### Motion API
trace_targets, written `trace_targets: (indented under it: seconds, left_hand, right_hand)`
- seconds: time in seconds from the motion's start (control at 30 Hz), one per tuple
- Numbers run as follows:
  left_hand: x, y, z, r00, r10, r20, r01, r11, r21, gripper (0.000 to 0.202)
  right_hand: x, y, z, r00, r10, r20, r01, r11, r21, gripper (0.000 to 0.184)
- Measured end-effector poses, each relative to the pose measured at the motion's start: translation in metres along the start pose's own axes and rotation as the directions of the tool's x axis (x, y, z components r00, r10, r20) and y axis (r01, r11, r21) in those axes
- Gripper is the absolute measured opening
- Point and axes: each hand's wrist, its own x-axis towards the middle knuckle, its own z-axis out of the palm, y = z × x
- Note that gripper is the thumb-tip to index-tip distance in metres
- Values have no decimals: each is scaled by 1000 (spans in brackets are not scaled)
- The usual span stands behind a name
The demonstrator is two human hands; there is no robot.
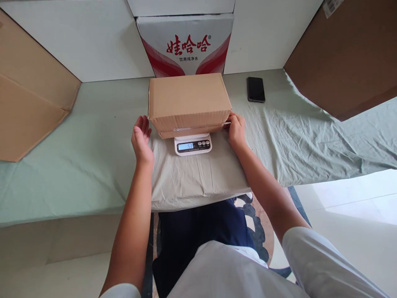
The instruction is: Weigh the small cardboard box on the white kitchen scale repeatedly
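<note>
A closed brown cardboard box (pixel 189 97) rests on a small white digital scale (pixel 194 151), whose platform is mostly hidden beneath it. The scale's lit display seems to read 53. At the box's left side is my left hand (pixel 142 138), open, its fingers stretched upward and holding nothing. My right hand (pixel 236 128) is at the box's lower right corner, with bent fingers closed against the edge; its fingertips are partly hidden. Along the front face of the box runs a seam with a bit of clear tape.
A black phone (pixel 256 89) lies on the green cloth (pixel 102 136) to the right. Behind the box stands a white and red carton (pixel 186 29) with printed lettering. Large cardboard boxes flank the table at left (pixel 34 87) and right (pixel 347 58).
</note>
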Motion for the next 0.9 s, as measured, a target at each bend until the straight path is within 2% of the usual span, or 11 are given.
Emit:
trace_targets:
  seconds: [0.13, 0.23, 0.4, 0.5, 0.73, 0.9]
  left_hand:
    - [-4, 4, 7, 999, 9, 47, -9, 1000, 2, 99]
    - [-10, 11, 16, 994, 42, 99, -42, 999, -5, 96]
    - [-16, 14, 22, 981, 93, 173, -108, 991, 76, 88]
    - [-16, 14, 21, 985, 71, 159, -90, 989, 117, 89]
    - [-19, 21, 22, 988, 57, 143, -81, 983, 165, 86]
    - [-20, 21, 22, 990, 65, 122, -88, 977, 193, 86]
  right_hand:
    - [-7, 1, 0, 987, -148, 69, 152, 987, -52, 62]
    - [-10, 4, 1, 955, -279, 102, 289, 952, -104, 81]
    - [-10, 9, 3, 875, -415, 248, 455, 881, -130, 90]
    - [-10, 8, 5, 856, -434, 282, 484, 865, -137, 94]
    - [-20, -11, 3, 870, -370, 325, 460, 848, -265, 102]
    - [-21, -12, 3, 862, -371, 345, 472, 835, -283, 105]
